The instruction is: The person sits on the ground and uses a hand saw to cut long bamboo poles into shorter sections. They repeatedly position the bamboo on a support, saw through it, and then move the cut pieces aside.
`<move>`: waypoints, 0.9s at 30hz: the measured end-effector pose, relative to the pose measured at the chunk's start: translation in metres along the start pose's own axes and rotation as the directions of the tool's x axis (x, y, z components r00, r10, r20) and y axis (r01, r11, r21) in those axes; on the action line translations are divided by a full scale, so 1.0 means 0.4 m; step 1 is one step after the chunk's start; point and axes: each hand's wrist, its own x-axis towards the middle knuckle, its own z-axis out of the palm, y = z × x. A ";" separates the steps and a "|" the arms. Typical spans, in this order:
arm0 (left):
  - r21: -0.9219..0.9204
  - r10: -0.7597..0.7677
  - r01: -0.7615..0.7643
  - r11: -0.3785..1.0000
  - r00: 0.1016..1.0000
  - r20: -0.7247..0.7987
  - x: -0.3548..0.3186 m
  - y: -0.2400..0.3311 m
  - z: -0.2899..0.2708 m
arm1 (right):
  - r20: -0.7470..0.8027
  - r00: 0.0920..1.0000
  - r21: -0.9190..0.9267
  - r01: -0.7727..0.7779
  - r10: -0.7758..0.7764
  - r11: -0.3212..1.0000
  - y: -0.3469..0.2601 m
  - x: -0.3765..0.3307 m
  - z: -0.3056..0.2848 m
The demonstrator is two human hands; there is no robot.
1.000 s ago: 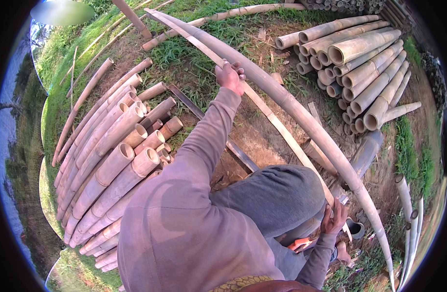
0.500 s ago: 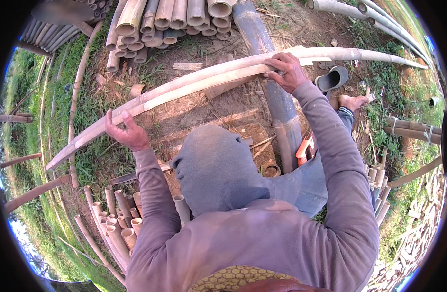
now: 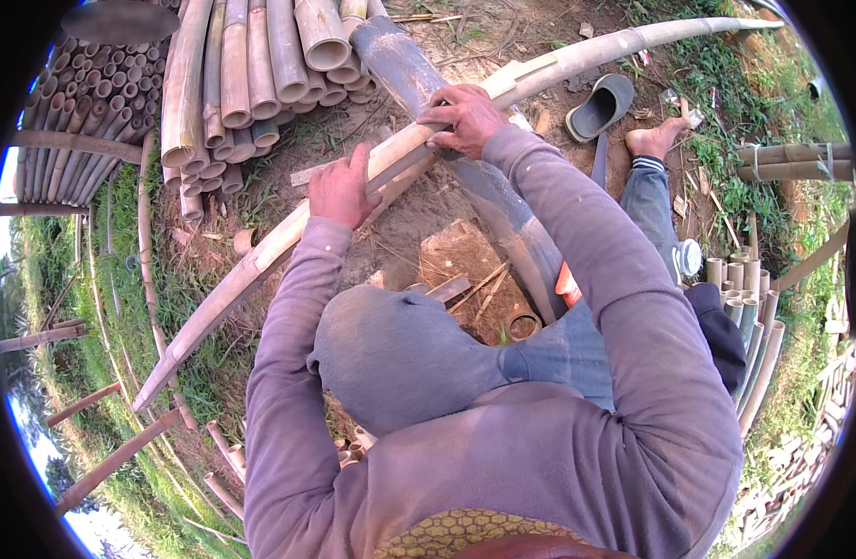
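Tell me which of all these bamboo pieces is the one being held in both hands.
The long split bamboo strip running diagonally across the ground; left hand and right hand grip it. The other bamboo poles lie stacked, untouched.

Outdoors in daylight: bare dirt ground [image 3: 446,233], grass [image 3: 139,279] on both sides, stacked bamboo poles [image 3: 251,65] beyond.

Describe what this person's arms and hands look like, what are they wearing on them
Both arms wear long, loose sleeves of a faded greyish-purple top, wrinkled and ending in ribbed cuffs at the wrists. The left hand and right hand are bare: no gloves, and no rings or watch that I can make out.
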 end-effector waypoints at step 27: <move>-0.037 -0.049 0.051 0.998 0.998 0.039 -0.040 -0.094 0.036 | 0.146 0.366 0.058 -0.931 0.919 0.361 -0.120 -0.773 -0.021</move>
